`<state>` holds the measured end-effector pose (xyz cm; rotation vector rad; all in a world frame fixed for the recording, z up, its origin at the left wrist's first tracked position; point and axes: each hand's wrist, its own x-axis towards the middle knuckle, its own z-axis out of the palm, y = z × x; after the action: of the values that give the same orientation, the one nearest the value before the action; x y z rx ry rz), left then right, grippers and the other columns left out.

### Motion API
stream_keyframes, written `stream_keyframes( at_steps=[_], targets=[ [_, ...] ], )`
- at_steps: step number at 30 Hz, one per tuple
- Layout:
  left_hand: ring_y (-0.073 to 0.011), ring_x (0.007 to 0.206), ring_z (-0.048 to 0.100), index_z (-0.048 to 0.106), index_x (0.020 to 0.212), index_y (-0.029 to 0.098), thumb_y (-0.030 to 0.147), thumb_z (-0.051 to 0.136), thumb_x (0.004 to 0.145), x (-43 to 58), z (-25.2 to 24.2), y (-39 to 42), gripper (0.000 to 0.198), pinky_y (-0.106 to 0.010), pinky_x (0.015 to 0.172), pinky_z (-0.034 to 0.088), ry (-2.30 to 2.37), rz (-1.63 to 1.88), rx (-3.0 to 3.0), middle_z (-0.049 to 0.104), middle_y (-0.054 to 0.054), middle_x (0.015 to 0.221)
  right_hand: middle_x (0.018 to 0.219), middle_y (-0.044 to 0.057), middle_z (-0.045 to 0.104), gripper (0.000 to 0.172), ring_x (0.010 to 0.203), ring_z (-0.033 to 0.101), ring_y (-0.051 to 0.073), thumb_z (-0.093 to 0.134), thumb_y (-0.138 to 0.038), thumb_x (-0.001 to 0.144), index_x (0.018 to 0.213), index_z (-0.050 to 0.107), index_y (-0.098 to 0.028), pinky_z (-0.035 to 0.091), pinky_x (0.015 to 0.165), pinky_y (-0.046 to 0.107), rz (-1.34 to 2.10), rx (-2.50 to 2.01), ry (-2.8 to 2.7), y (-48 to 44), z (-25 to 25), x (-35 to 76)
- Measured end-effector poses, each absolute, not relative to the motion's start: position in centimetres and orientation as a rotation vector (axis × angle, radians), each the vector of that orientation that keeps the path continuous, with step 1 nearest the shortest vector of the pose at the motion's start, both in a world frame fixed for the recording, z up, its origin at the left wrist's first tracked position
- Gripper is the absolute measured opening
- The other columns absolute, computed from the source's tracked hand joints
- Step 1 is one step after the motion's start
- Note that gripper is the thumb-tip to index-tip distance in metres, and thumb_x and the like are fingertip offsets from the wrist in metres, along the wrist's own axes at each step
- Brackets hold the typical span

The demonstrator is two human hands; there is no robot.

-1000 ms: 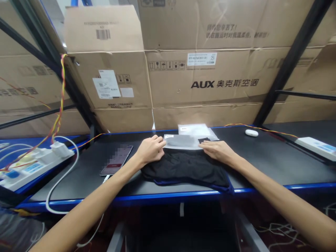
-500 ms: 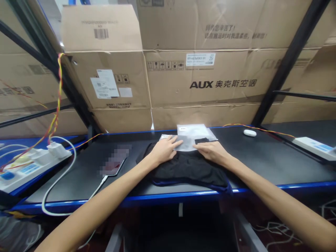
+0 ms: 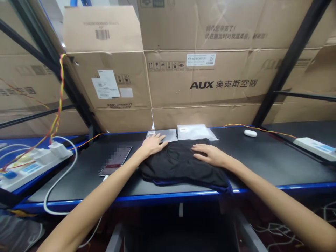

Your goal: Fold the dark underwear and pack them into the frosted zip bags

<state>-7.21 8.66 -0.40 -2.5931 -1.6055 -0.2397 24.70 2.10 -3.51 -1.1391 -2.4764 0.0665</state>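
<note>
A dark folded cloth item (image 3: 181, 162), black with a blue edge, lies near the table's front edge; its exact kind I cannot make out. My left hand (image 3: 153, 145) has its fingers stretched out over a clear plastic bag (image 3: 170, 134) behind the cloth. On the right part of the cloth rests my right hand (image 3: 211, 154), open, fingers spread and holding nothing. A second translucent plastic bag (image 3: 195, 131) lies flat beside the first, at the back edge.
To the left a phone (image 3: 117, 161) is plugged into a white cable. Power strips (image 3: 315, 145) sit at both sides. A small white case (image 3: 250, 133) lies at the back right. Cardboard (image 3: 170, 84) walls the back, between black metal posts (image 3: 288, 66).
My left hand has moved left with the clear bag, off the cloth to its back left. My right hand has opened and now lies spread on the cloth.
</note>
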Motion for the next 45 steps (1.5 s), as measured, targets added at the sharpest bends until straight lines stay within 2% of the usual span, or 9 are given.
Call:
stream_keyframes(
  at_steps=[7,11,15,21,28,32,37,41,45],
  targets=[
    [-0.0322,0.146,0.029,0.045,0.146,0.024,0.054,0.028,0.1,-8.8,-1.5,10.6,0.057,-0.053,0.115,0.025,-1.709,-0.209,-2.566,0.038,-0.012,0.156,0.141,0.008,0.057,0.046,0.134,0.05,0.027,0.057,-0.048,0.094,0.133,0.062,-0.025,0.041,0.113,0.047,0.175,-1.103,-2.482,2.3,-3.7,25.4],
    [-0.0337,0.148,0.022,0.041,0.149,0.02,0.054,0.025,0.101,-9.0,-1.2,10.7,0.061,-0.056,0.117,0.018,-1.752,-0.249,-2.635,0.03,-0.015,0.159,0.141,0.009,0.057,0.047,0.134,0.049,0.027,0.058,-0.048,0.093,0.133,0.062,-0.023,0.04,0.114,0.046,0.205,-1.118,-2.49,2.4,-3.5,25.5],
    [-0.0289,0.15,0.017,0.038,0.151,0.022,0.059,0.028,0.1,-8.3,-0.1,8.2,0.064,-0.05,0.121,0.015,-1.566,-0.321,-2.856,0.026,-0.011,0.16,0.139,0.009,0.059,0.044,0.133,0.051,0.028,0.052,-0.048,0.096,0.132,0.063,-0.024,0.041,0.113,0.048,0.219,-1.147,-2.475,2.2,-2.5,25.0],
    [-0.0255,0.149,0.022,0.033,0.152,0.035,0.061,0.037,0.098,-7.4,0.0,3.7,0.06,-0.046,0.121,0.02,-1.21,-0.187,-3.08,0.026,-0.003,0.161,0.154,0.006,0.041,0.055,0.144,0.031,0.03,0.046,-0.055,0.097,0.146,0.047,-0.03,0.032,0.117,0.053,0.294,-1.165,-2.561,1.1,-1.2,22.5],
    [-0.0266,0.151,0.016,0.032,0.153,0.032,0.063,0.033,0.098,-7.5,-0.5,2.8,0.063,-0.049,0.123,0.014,-1.288,-0.168,-3.099,0.019,-0.006,0.162,0.159,0.007,0.029,0.067,0.148,0.02,0.032,0.044,-0.065,0.094,0.151,0.037,-0.031,0.02,0.12,0.058,0.345,-1.188,-2.693,1.0,-2.0,21.5],
    [-0.0268,0.148,0.025,0.037,0.151,0.031,0.061,0.036,0.098,-7.5,-0.3,2.8,0.061,-0.047,0.121,0.02,-1.271,-0.211,-3.082,0.025,-0.007,0.161,0.158,0.006,0.033,0.064,0.147,0.025,0.032,0.046,-0.064,0.094,0.15,0.04,-0.032,0.023,0.119,0.056,0.325,-1.169,-2.674,1.0,-2.2,21.9],
    [-0.0233,0.136,0.046,0.052,0.141,0.022,0.05,0.037,0.101,-7.0,-0.3,4.7,0.051,-0.037,0.115,0.035,-1.243,-0.463,-2.973,0.049,-0.008,0.149,0.142,0.005,0.057,0.046,0.13,0.054,0.026,0.045,-0.048,0.099,0.139,0.056,-0.026,0.042,0.111,0.043,0.274,-1.098,-2.496,2.3,-1.5,22.5],
    [-0.0223,0.103,0.066,0.065,0.124,0.016,0.035,0.047,0.096,-6.0,-0.4,7.6,0.038,-0.035,0.097,0.05,-1.366,-0.633,-2.878,0.068,-0.01,0.12,0.116,0.01,0.073,0.032,0.109,0.066,0.026,0.048,-0.027,0.097,0.119,0.07,-0.019,0.049,0.099,0.041,-0.007,-1.223,-2.369,4.9,-1.0,23.9],
    [-0.0227,0.084,0.067,0.073,0.106,0.015,0.03,0.06,0.085,-5.1,-0.6,9.5,0.029,-0.036,0.087,0.052,-1.504,-0.701,-2.835,0.07,-0.01,0.104,0.102,0.013,0.074,0.021,0.098,0.067,0.029,0.06,-0.025,0.088,0.099,0.076,-0.016,0.051,0.091,0.041,-0.113,-1.345,-2.385,6.7,-1.1,25.4]
  ],
)
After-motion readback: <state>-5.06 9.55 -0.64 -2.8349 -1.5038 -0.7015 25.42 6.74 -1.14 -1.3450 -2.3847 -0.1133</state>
